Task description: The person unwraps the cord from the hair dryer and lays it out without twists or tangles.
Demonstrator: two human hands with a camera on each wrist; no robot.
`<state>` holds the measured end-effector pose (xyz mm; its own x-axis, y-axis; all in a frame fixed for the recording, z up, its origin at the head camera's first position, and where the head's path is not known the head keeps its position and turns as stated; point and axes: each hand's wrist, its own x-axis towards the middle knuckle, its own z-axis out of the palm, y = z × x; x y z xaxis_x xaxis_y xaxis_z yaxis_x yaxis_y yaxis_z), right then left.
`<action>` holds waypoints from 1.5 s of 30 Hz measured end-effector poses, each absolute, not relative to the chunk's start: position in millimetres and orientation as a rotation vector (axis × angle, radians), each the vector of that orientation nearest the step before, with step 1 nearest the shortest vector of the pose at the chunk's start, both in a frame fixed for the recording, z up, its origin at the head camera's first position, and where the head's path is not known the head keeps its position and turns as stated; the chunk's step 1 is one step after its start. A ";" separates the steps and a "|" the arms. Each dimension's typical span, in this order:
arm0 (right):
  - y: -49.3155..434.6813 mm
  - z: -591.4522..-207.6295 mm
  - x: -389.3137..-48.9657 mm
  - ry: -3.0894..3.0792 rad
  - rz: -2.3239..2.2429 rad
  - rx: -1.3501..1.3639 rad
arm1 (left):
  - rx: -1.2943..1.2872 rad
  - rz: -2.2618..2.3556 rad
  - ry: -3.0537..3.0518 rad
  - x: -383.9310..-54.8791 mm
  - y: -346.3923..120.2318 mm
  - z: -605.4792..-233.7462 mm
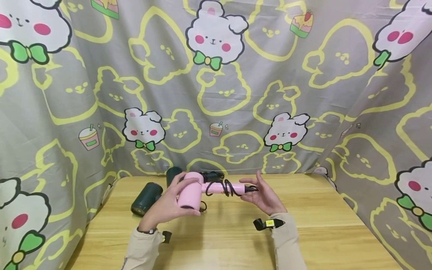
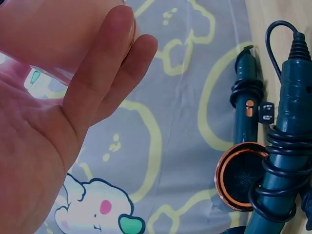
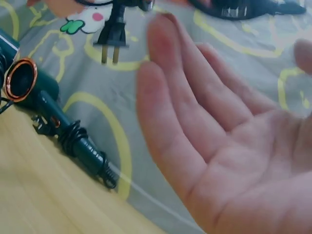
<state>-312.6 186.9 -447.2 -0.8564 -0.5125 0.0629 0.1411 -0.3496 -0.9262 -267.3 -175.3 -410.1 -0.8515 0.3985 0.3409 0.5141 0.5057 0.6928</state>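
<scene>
While the left grip [image 1: 164, 204] clasps the pink, cord-wrapped hair dryer [image 1: 193, 195], the right grip [image 1: 265, 197] is unclenched.

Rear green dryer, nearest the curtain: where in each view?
Head: rear green dryer, lower half, left of centre, partly hidden behind pink dryer.
Left wrist: rear green dryer, right side, running vertically.
Right wrist: rear green dryer, left side, slanting down rightward.
Shared landmark: patterned curtain.

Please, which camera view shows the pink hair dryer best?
The head view: it shows the pink hair dryer nearly whole, from barrel to handle, with black cord wound round the handle. The left wrist view shows only part of the barrel; the right wrist view, at most cropped bits at the top edge.
</scene>
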 end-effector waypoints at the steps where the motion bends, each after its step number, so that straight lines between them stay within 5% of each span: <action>1: 185.9 -449.3 -313.1 1.500 -2.251 -0.457 | -0.798 -1.278 -2.606 -266.6 -175.7 -410.1; 16: 160.5 -457.3 -311.1 1.470 -2.066 -0.821 | -0.931 -1.349 -2.641 -264.0 -172.5 -409.5; 45: 174.2 -418.4 -297.8 2.164 -2.055 -0.481 | -0.913 -1.347 -2.695 -267.9 -175.6 -417.1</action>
<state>-297.8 174.2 -418.4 -0.9424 -0.3079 0.1305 -0.1462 0.0284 -0.9888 -267.9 -175.6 -417.1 -0.8318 0.4993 0.2427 0.4939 0.4658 0.7343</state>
